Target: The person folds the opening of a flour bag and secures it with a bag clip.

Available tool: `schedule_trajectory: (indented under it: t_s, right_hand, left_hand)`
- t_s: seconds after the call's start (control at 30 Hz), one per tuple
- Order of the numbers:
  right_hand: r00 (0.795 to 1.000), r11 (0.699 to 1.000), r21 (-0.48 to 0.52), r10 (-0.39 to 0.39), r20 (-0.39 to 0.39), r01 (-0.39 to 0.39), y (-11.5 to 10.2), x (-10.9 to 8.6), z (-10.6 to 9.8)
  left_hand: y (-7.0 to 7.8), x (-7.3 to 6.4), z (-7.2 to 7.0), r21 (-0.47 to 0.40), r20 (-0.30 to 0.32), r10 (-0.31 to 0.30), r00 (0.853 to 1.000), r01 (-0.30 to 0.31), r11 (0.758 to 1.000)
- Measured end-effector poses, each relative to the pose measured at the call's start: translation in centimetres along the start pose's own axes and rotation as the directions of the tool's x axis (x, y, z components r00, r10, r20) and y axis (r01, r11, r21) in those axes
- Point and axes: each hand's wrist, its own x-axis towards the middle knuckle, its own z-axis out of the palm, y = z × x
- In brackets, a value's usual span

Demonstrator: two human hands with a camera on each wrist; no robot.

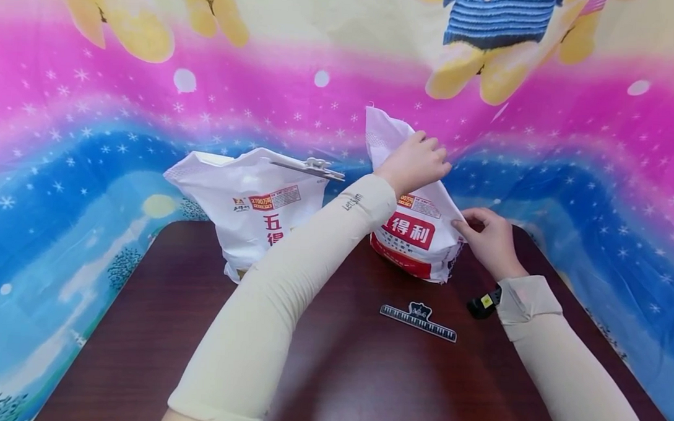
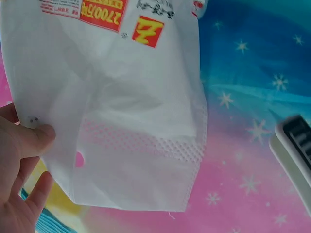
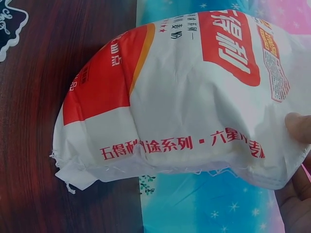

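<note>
Setting and objects around the left-hand fingers (image 1: 440, 153) and the right-hand fingers (image 1: 479, 213).
The table (image 1: 354, 366), dark red-brown and glossy, extends below both sets of fingers; on it, below and left of the right-hand fingers, lies a black clip (image 1: 418, 323) patterned with piano keys. Left of the left-hand fingers stands a second white bag (image 1: 245, 185), partly hidden, a narrow clip (image 1: 310, 169) at its upper edge. Behind the fingers, the backdrop (image 1: 285, 97) bears pink and blue bands with white snowflakes.
</note>
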Motion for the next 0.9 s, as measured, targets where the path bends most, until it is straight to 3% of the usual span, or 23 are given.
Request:
schedule_trajectory:
  t_s: [0.2, 0.5, 0.9]
  right_hand:
    - [1.0, 1.0, -0.003, 0.005, 0.007, -0.005, 0.1, -0.2, -0.2]
    - [0.998, 0.998, -0.025, 0.053, 0.032, -0.052, 0.1, -0.5, -0.7]
    - [0.999, 0.999, -0.039, 0.026, 0.023, -0.025, 0.3, -0.3, -0.6]
  left_hand:
    - [-0.7, -0.1, 0.1, -0.058, -0.008, -0.009, 1.0, 0.008, 0.998]
    - [-2.3, -0.3, -0.5, -0.14, 0.031, -0.029, 0.999, 0.033, 0.99]
    - [-3.8, -0.8, -1.2, -0.233, 0.059, -0.053, 0.997, 0.065, 0.97]
